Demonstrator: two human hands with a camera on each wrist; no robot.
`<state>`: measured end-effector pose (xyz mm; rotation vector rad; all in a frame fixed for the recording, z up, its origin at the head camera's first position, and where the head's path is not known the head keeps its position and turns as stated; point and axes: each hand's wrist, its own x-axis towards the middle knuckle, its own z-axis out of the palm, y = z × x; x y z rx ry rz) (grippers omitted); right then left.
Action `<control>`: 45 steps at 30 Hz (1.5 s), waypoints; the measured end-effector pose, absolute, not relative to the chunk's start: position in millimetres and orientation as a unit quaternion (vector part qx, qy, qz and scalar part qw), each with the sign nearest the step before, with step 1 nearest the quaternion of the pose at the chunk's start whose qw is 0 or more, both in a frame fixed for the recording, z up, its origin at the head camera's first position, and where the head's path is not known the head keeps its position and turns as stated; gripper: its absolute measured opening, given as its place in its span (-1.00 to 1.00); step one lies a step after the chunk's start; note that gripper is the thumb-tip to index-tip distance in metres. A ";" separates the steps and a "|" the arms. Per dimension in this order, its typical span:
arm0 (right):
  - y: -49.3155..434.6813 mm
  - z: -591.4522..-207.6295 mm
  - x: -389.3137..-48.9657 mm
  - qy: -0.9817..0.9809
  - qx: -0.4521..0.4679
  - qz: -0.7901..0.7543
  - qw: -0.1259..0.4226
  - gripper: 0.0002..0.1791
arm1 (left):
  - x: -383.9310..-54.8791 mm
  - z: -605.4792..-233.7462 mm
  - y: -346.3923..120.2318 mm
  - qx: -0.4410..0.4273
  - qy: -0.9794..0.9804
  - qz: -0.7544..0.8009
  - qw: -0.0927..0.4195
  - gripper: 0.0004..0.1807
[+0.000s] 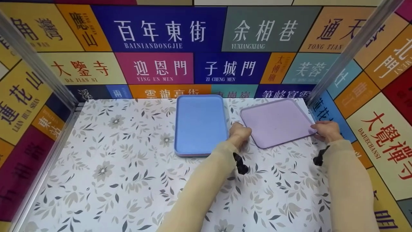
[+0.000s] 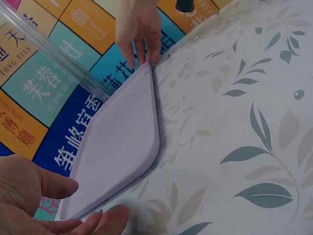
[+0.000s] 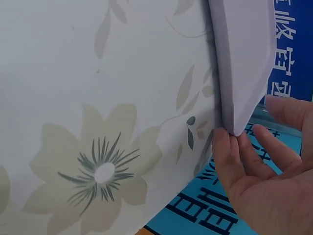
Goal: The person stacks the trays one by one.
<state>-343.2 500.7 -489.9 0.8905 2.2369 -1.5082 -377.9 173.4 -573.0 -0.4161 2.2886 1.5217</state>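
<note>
A light purple tray (image 1: 276,122) lies at an angle on the floral-patterned surface, at the back right. My left hand (image 1: 239,132) is by its left edge, between it and a blue tray (image 1: 201,125). In the left wrist view, that hand's thumb (image 2: 58,185) and fingers stand apart, with the purple tray's edge between or just beyond them. My right hand (image 1: 327,130) is at the right corner of the purple tray. In the right wrist view its fingertips (image 3: 221,139) touch that corner, while the thumb is held away from it.
The blue tray stands lengthwise left of my left hand; a thin pinkish line shows under its near edge. Colourful panels with Chinese lettering (image 1: 161,29) rise behind and on both sides. Clear corner posts (image 1: 346,48) stand at the back. Floral covering (image 1: 128,180) spreads across the front.
</note>
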 end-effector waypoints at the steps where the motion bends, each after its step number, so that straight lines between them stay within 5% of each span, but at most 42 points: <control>1: 506.5 -494.7 -346.5 0.767 0.316 -0.538 0.148 -0.20 | -377.5 -572.1 172.9 -0.151 0.802 0.549 0.181 -0.77; 8: 541.6 -526.0 -362.4 0.708 0.344 -0.602 0.134 -0.14 | -381.1 -576.9 177.3 -0.189 0.734 0.620 0.203 -0.45; 20: 533.4 -523.9 -358.5 0.693 0.349 -0.617 0.129 -0.08 | -396.7 -593.7 184.3 -0.201 0.712 0.635 0.222 -0.88; 36: 532.5 -529.2 -353.9 0.643 0.397 -0.647 0.104 -0.37 | -358.7 -543.3 182.3 -0.200 0.715 0.642 0.193 -0.84; 45: 530.5 -521.0 -351.4 0.632 0.402 -0.656 0.090 -0.36 | -362.0 -541.6 181.1 -0.180 0.701 0.663 0.193 -0.58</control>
